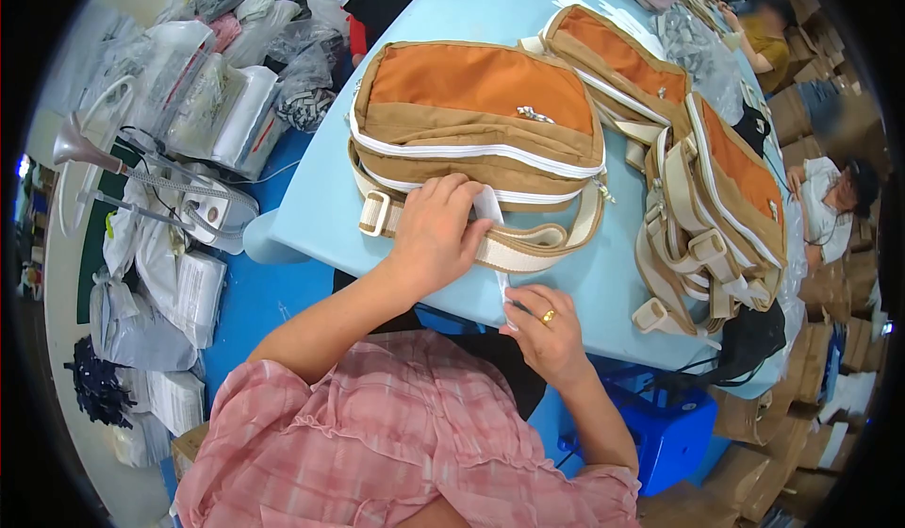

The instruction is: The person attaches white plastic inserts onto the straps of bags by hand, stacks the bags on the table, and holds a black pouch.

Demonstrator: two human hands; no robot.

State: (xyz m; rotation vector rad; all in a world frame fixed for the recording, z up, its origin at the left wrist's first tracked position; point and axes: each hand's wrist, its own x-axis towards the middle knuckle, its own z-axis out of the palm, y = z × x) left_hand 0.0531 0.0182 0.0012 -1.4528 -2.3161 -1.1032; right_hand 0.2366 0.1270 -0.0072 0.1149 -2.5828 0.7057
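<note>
Orange-and-tan bag (471, 85): in a room of cartons (809, 354) and plastic-wrapped packs (250, 113) | on a pale-blue bench (311, 212), beside two similar bags (740, 170) | white zippers (542, 197) | left hand (434, 231) over cream strap (528, 254), grip unclear | right hand (551, 335) pinching white strip (502, 288)

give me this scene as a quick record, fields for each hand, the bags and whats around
left hand: at the strap of the centre bag
right hand: pinching the lower end of a white strip
centre bag: orange and tan, white zips
other bags: far bag and right-side bag, similar colours
surface: pale blue table
left of table: plastic-wrapped packs
</note>
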